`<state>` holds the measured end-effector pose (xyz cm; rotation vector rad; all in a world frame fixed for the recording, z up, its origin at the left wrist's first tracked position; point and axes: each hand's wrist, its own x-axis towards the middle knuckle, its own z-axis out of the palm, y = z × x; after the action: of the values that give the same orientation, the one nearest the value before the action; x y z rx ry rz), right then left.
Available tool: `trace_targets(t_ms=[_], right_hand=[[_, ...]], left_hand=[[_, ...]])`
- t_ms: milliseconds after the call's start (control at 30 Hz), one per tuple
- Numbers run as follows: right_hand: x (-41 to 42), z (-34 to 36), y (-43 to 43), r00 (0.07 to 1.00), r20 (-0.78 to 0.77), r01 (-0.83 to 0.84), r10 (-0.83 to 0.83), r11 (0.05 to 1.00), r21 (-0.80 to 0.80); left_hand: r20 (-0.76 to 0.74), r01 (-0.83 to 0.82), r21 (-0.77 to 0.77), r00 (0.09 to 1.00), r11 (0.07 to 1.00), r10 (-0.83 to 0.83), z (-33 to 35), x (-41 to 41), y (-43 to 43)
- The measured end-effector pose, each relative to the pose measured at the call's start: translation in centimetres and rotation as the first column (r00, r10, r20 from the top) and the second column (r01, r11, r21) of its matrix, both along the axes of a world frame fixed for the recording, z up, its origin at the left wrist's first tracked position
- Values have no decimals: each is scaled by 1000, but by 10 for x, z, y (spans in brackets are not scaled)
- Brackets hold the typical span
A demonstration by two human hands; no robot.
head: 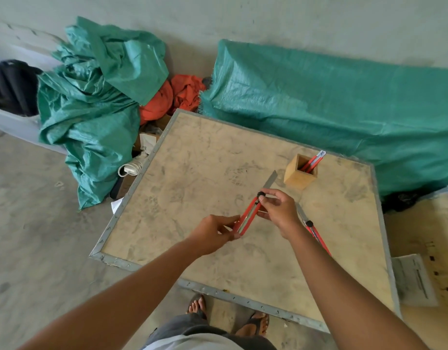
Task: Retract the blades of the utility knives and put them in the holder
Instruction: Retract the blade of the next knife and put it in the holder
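Head view: left hand [214, 229] pinches butt end of red utility knife [250, 215] above table [192, 188]; right hand [278, 207] fingers clamp its black slider, blade out. Second knife [315, 232] lies beside right wrist. Wooden holder [299, 174] w/ knives stands near, upright.

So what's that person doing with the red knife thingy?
The person holds a red utility knife over the table with both hands: the left hand grips its back end, the right hand is at the black slider. Its blade is out. Another knife lies on the table beside the right wrist, and the wooden holder already holds some knives.
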<state>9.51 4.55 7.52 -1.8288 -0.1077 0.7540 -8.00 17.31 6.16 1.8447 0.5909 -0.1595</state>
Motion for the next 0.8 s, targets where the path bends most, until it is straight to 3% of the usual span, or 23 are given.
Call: trace_targets(t_ms=[200,367,567,800], right_hand=[[38,37,-26,997,76,-6,-4,992,129],[63,64,-51,995,95,-18,-3,977,215],[90,85,-85,958,143,-263,247,959,106],[132,98,-115,900,204,-402,386,915,41]], left_hand=[[157,-23,-165,986,986,49,33,38,-18],[213,-40,-215,973,976,86,54,69,-40],[240,-111,-312,952,944,191,72,106,-69],[247,-148,-348,938,926,243,84,153,-101]])
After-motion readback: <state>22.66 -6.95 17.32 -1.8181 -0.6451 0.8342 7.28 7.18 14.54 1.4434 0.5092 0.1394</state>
